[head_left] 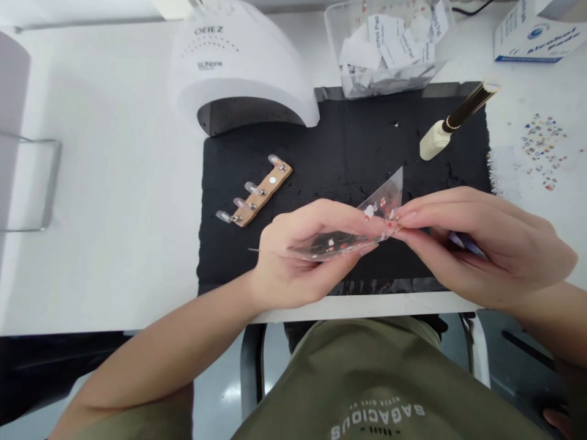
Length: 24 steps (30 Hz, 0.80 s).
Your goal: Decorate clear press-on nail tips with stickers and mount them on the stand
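My left hand (302,256) grips a clear plastic sheet (337,246) dotted with small red and white decorations, and the sheet's upper corner rises to the right. Fingertips of my right hand (486,244) pinch the sheet's right end close to my left fingers. A slim bluish item (465,243) shows inside my right hand, partly hidden by the fingers. From under my left hand, a thin pointed tip (253,249) sticks out to the left.
On the black mat (343,143) lie a wooden strip holding several false nail tips (259,190) and a dark-handled brush with a cream cap (454,120). Behind stand a white SUNone nail lamp (238,67), a clear bin of paper wrappers (387,49) and an alcohol pad box (532,30).
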{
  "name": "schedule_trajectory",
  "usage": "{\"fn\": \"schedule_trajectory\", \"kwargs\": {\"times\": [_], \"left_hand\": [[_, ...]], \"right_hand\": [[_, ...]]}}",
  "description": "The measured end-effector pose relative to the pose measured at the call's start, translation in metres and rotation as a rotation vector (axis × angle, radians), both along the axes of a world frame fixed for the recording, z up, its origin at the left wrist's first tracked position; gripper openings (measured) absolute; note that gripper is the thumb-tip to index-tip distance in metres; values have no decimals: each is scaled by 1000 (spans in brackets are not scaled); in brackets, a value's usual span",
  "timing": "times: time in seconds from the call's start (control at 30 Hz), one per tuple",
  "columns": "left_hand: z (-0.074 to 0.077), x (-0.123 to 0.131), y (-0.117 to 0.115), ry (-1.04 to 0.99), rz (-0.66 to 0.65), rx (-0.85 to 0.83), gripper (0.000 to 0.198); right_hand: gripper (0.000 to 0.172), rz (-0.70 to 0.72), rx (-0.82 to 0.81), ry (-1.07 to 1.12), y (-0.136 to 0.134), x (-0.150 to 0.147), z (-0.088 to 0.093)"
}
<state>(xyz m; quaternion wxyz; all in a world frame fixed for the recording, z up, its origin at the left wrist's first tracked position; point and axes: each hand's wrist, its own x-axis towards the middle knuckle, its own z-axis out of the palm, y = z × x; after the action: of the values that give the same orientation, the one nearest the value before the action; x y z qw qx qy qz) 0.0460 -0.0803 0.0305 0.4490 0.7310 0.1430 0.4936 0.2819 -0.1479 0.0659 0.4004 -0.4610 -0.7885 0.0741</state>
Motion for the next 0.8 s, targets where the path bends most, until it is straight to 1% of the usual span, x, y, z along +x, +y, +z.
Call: {"fn": "schedule_trajectory", "kwargs": {"times": [0.13,0.23,0.4,0.5,0.57,0.6,0.67,0.73,0.8], "left_hand": [[-4,-3,4,40,-34,40,38],[-4,-3,5,34,-75,39,42],[1,-1,1,18,-43,-16,35],[2,-1,0,22,-12,-50,36],[1,-1,-1,-11,-9,-62,38],[0,-1,-2,-21,-15,-75,39],[-1,-1,-7,25,-30,-123,43],[0,-3,-11,136,-32,-165,49],[1,-7,-14,227,-20,-175,49]], "right_hand": [[29,13,27,68,0,0,-5],[30,26,46,62,0,0,-6],[31,27,53,65,1,-1,-5],[30,34,81,33,2,0,-2],[27,45,90,-5,2,0,1],[27,32,68,-27,3,1,3],[27,35,56,-20,4,2,5],[29,29,28,20,4,2,5],[30,-20,-6,76,3,1,5]]}}
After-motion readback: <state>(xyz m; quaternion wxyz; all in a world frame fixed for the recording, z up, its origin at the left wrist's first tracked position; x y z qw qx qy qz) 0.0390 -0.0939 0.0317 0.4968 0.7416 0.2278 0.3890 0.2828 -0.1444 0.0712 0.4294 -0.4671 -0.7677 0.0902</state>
